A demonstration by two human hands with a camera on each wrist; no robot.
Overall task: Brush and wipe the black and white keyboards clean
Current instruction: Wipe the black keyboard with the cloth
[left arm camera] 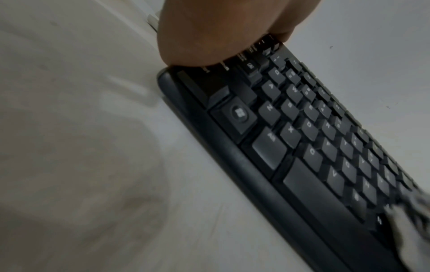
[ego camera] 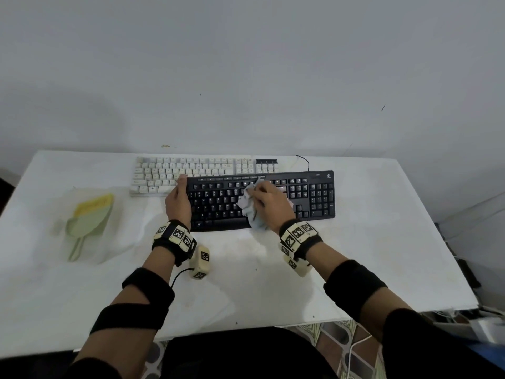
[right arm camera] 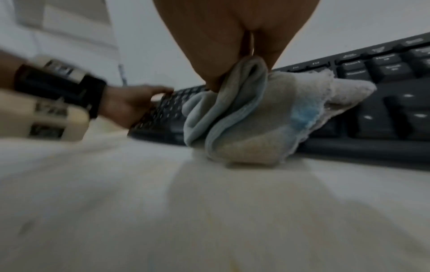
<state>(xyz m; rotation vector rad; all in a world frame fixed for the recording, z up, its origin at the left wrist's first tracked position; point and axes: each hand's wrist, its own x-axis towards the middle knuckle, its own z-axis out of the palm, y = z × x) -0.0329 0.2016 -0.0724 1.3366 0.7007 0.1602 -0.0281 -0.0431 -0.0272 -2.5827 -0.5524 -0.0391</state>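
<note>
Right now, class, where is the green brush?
In the head view, the green brush lies on the table's left side, left of the black keyboard.

In the head view the black plastic keyboard [ego camera: 273, 198] overlaps the near right part of the white plastic keyboard [ego camera: 191, 170], and the right hand [ego camera: 269, 199] with its crumpled pale grey-blue cloth [ego camera: 250, 206] covers the black board's middle keys. The left hand [ego camera: 179, 202] hides that board's left edge. Both wrist views are blurred; the right hand's fingers [right arm camera: 209, 60] are cut off by the top edge.
</note>
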